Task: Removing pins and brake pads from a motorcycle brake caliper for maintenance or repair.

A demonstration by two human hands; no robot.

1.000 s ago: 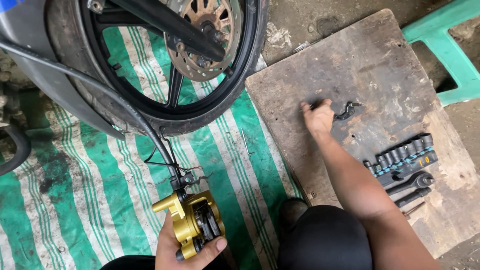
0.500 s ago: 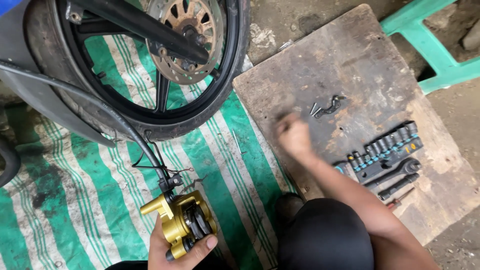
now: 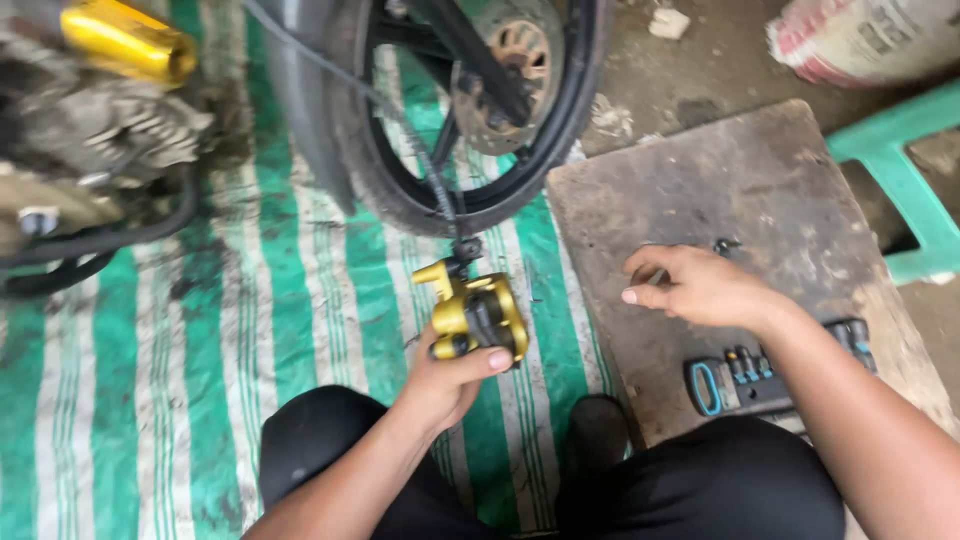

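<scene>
Your left hand [image 3: 445, 375] clasps the gold brake caliper [image 3: 478, 315] over the striped mat [image 3: 300, 330], long axis toward the wheel [image 3: 470, 110], while your right hand [image 3: 700, 288], fingers curled, possibly pinching something small, hovers beside it over the board's [image 3: 760, 180] near-left edge.

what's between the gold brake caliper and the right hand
In the head view, only a strip of green-and-white striped tarp and the edge of the wooden board lie between the gold brake caliper and the right hand.
</scene>
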